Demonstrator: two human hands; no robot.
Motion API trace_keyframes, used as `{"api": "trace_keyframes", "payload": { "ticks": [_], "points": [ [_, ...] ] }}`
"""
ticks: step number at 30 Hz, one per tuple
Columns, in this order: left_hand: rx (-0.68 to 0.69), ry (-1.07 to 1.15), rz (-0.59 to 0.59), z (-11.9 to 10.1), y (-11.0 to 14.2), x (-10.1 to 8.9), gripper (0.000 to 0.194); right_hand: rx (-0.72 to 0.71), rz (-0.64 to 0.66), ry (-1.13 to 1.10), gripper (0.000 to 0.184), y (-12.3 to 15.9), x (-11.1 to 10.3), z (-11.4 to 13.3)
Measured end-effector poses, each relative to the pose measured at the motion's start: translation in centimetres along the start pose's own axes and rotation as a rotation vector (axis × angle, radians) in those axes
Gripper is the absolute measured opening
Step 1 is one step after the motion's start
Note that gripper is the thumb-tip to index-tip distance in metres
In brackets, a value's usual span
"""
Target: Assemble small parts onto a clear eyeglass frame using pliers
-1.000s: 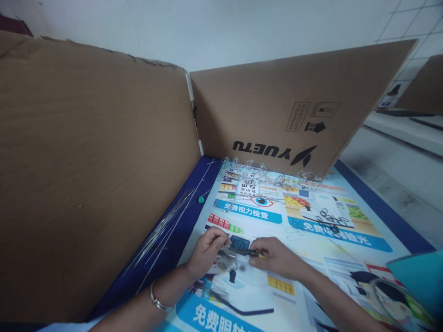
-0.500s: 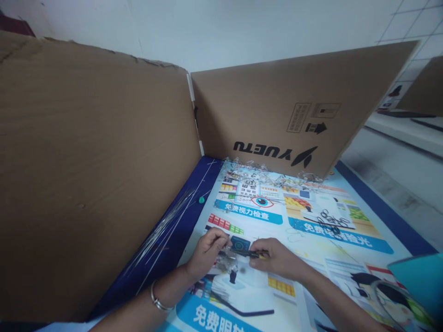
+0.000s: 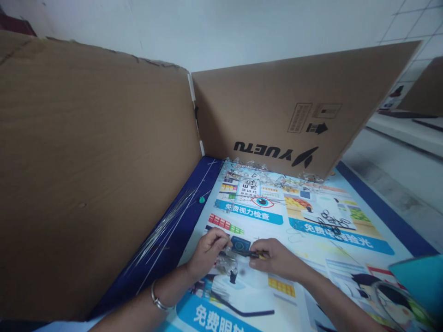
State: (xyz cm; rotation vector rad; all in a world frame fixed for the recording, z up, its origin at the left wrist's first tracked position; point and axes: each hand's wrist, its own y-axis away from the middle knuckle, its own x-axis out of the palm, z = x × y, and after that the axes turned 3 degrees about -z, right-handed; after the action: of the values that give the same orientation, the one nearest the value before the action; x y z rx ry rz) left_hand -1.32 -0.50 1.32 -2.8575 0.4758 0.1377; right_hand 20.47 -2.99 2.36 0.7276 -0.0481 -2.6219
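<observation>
My left hand (image 3: pixel 206 251) is closed in a pinch on a small clear, glittery piece (image 3: pixel 225 262) just above the printed poster (image 3: pixel 311 258) on the table. My right hand (image 3: pixel 273 256) is closed round a thin dark tool with a yellow handle (image 3: pixel 249 254), whose tip points left at that clear piece. The two hands sit a few centimetres apart near the poster's middle. A silver bracelet (image 3: pixel 157 302) is on my left wrist.
Cardboard panels stand at the left (image 3: pixel 90 175) and at the back (image 3: pixel 294 110). Thin metal wires (image 3: pixel 162 230) and a green pin (image 3: pixel 201 199) lie on the blue strip at the left. Clear pieces (image 3: pixel 263 171) line the back panel; black rings (image 3: pixel 328 220) lie right of centre. A teal object (image 3: pixel 420 276) sits at the far right.
Both hands stay in place; the tool tip and the clear piece have shifted only slightly. The view has barely moved.
</observation>
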Motion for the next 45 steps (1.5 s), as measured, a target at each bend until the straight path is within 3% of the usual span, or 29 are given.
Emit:
{"api": "trace_keyframes", "payload": {
  "ticks": [16, 22, 29, 40, 45],
  "points": [
    [-0.028, 0.041, 0.045, 0.2, 0.0, -0.1, 0.018, -0.020, 0.025, 0.032, 0.027, -0.1, 0.3, -0.4],
    [-0.024, 0.060, 0.007, -0.2, -0.1, 0.0, 0.015, -0.068, -0.048, 0.211, 0.021, 0.4, -1.0, 0.5],
    [-0.031, 0.018, -0.084, 0.0, -0.4, 0.0, 0.016, 0.098, -0.273, 0.593, 0.023, 0.3, -2.5, 0.2],
    [-0.087, 0.028, -0.126, 0.6, -0.5, 0.1, 0.015, 0.010, -0.190, 1.017, 0.019, 2.3, -5.7, 0.5],
    [-0.084, 0.015, -0.132, 0.4, -0.5, 0.0, 0.015, -0.019, -0.173, 1.117, 0.011, 3.1, -6.1, 1.0]
  ]
}}
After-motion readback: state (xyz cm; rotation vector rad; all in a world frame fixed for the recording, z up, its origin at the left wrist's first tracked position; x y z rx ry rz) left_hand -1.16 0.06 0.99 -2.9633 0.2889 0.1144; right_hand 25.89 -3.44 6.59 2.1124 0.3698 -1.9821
